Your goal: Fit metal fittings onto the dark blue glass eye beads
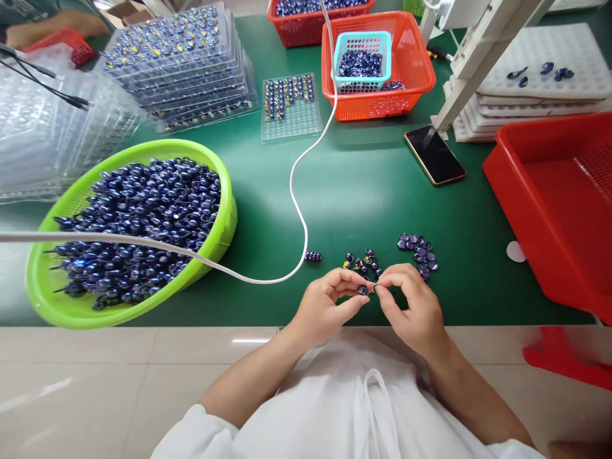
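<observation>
My left hand point(325, 305) and my right hand point(412, 305) meet at the table's front edge, both pinching one small dark blue glossy part point(362, 290) between thumb and fingertips. Just beyond the fingers lies a loose cluster of similar dark parts point(362, 261). A second group of flat purple pieces point(419, 250) lies to the right of it. One single dark part point(312, 256) sits alone to the left.
A green basket point(210, 248) heaped with dark blue parts stands at left, with a white cable point(299, 210) running over it. Stacked clear trays point(182, 64), a partly filled tray point(291, 105), orange baskets point(406, 70), a phone point(434, 154) and a red bin point(549, 191) surround the work area.
</observation>
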Tool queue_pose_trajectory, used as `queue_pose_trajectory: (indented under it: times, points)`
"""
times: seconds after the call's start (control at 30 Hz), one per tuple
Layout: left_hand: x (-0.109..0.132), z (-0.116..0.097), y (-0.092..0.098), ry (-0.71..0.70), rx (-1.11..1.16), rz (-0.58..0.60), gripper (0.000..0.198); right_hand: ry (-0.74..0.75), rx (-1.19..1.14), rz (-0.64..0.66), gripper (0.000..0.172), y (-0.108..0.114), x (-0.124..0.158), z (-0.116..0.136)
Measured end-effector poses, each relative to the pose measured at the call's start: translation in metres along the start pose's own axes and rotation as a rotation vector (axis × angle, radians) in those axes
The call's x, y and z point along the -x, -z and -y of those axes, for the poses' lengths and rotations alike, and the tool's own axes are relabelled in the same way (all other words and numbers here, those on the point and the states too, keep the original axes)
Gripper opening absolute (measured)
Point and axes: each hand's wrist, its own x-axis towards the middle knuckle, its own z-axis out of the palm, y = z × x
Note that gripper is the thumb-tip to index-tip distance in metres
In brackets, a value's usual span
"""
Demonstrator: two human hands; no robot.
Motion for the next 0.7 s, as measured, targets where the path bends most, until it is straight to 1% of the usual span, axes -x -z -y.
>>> queue_pose_trajectory:
  times: [0.1, 0.17, 0.37, 0.47, 0.53, 0.7]
  points:
    - [0.0008, -0.0010, -0.0015, -0.065, -0.107, -0.024, 0.014, -0.072, -0.020, 0.000, 0.012, -0.0015, 0.0007, 0.0024]
    - [0.0002, -0.0013, -0.0020, -0.065, -0.098, -0.030, 0.014, -0.085, -0.015, -0.004, 0.011, -0.0030, 0.0008, 0.0036]
    - [-0.0056, -0.0002, -0.0024, 0.095, 0.170, -0.038, 0.024, -0.014, 0.049, -0.021, 0.014, -0.0087, 0.0021, -0.0013]
    - [-0.0071, 0.0020, -0.0031, 0.115, 0.212, -0.036, 0.026, 0.007, 0.084, -0.029, 0.015, -0.0102, 0.0037, -0.0046]
    - [-0.0072, 0.0038, -0.0034, 0.090, 0.174, -0.039, 0.024, -0.008, 0.077, -0.026, 0.013, -0.0098, 0.0041, -0.0051]
    - [-0.0065, 0.0071, -0.0027, -0.065, -0.099, -0.076, 0.016, -0.106, -0.023, 0.012, 0.010, -0.0052, -0.0004, 0.0020]
